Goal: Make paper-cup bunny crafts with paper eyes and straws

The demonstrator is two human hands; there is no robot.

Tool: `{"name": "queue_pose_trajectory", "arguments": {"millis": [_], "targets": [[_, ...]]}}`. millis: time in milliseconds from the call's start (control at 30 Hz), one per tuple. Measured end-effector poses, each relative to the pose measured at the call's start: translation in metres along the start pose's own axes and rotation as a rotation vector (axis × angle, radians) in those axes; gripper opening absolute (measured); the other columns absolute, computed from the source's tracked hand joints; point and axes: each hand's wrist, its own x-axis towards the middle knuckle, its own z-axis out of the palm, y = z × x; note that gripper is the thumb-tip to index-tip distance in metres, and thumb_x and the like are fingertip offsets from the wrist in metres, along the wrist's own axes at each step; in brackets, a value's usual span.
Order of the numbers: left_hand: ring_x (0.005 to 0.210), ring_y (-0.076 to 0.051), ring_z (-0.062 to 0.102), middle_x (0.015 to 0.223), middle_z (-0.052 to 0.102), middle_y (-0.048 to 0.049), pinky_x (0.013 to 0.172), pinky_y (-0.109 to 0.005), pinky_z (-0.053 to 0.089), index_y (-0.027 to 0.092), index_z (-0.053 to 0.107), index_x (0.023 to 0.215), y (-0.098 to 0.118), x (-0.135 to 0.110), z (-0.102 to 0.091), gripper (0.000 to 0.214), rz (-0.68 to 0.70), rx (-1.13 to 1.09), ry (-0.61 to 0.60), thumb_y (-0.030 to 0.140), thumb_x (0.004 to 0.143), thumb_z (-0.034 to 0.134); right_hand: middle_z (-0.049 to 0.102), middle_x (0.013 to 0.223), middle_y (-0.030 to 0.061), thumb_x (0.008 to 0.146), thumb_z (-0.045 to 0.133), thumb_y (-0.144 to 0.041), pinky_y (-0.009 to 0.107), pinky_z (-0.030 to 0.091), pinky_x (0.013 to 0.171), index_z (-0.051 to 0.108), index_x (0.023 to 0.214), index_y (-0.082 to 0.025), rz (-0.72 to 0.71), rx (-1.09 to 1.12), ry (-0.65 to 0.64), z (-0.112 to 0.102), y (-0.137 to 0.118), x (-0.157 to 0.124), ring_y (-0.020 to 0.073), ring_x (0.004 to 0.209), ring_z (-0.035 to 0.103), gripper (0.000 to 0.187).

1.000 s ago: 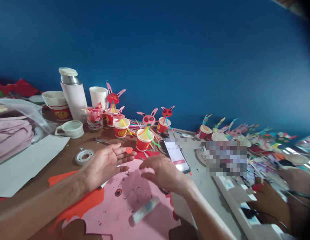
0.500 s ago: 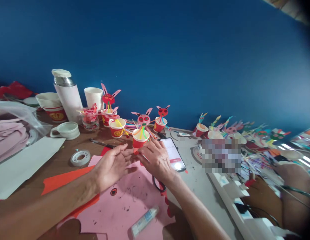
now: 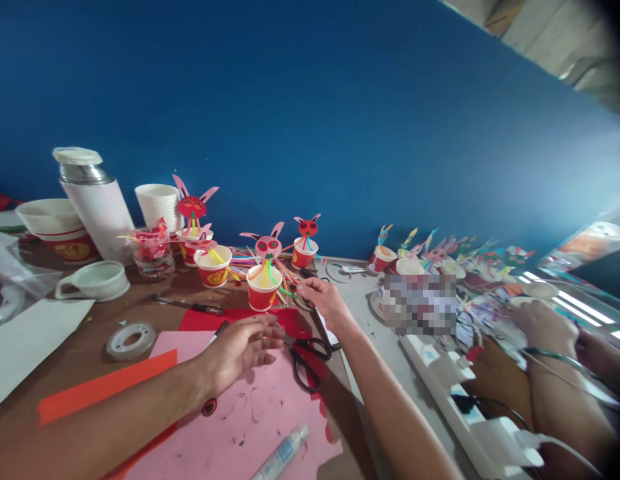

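My left hand [image 3: 243,348] lies low over the pink paper [image 3: 240,427], fingers stretched out toward the red sheet [image 3: 203,320]; I see nothing in it. My right hand [image 3: 324,299] reaches forward to the pile of coloured straws [image 3: 285,277], its thumb and fingertips pinched together beside a red paper cup [image 3: 263,295] that carries a pink bunny face [image 3: 268,247]. What the pinch holds is too small to make out. Black-handled scissors [image 3: 305,357] lie between my two forearms.
Further bunny cups [image 3: 305,252] stand along the blue wall. A thermos [image 3: 97,203], stacked white cups [image 3: 159,207], bowls [image 3: 55,227], a white mug [image 3: 95,280], tape roll [image 3: 131,339], pen [image 3: 190,305] and glue tube [image 3: 280,457] surround me. Another person's hands [image 3: 540,327] work at right.
My right hand left my left hand and reached forward to the straws by the bunny cup. My left hand sank toward the paper. The view swung right.
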Motion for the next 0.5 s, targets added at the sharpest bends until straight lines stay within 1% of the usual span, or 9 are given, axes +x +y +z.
{"name": "queue_pose_trajectory", "arguments": {"millis": [67,200,333,500], "targets": [[0.057,-0.017,0.065,0.072,0.068,-0.0087,0.05,-0.025,0.049,0.011,0.053,0.104,-0.005,0.015,0.008,0.026,0.017,-0.046,0.022,0.002,0.08,0.05,0.051,0.059,-0.0044,0.071,0.064,-0.043,0.021,0.031,0.051,0.066,0.077,-0.016,0.029,0.032,-0.005,-0.004,0.011,0.006,0.0087,0.054,0.042,0.027],[0.053,-0.015,0.064,0.067,0.065,-0.0035,0.051,-0.024,0.05,0.017,0.048,0.102,-0.011,0.038,0.025,0.024,0.064,-0.097,0.018,0.001,0.083,0.045,0.051,0.057,-0.0043,0.067,0.067,-0.046,0.021,0.029,0.048,0.065,0.071,-0.016,0.061,0.07,-0.008,-0.004,0.019,0.01,0.0078,0.05,0.039,0.03],[0.051,-0.014,0.063,0.064,0.063,-0.0007,0.049,-0.023,0.05,0.018,0.05,0.095,-0.011,0.048,0.035,0.02,0.069,-0.119,-0.016,0.002,0.085,0.045,0.052,0.057,-0.0037,0.064,0.068,-0.043,0.021,0.03,0.048,0.065,0.068,-0.016,0.065,0.091,-0.014,-0.007,0.019,0.011,0.0077,0.051,0.04,0.027],[0.052,-0.013,0.063,0.064,0.062,-0.0019,0.05,-0.022,0.051,0.015,0.053,0.083,-0.004,0.059,0.038,0.017,0.043,-0.118,-0.027,-0.002,0.081,0.049,0.054,0.058,-0.0034,0.063,0.067,-0.036,0.021,0.032,0.05,0.064,0.065,-0.016,0.068,0.092,-0.016,-0.012,0.019,0.01,0.008,0.053,0.043,0.021]]}}
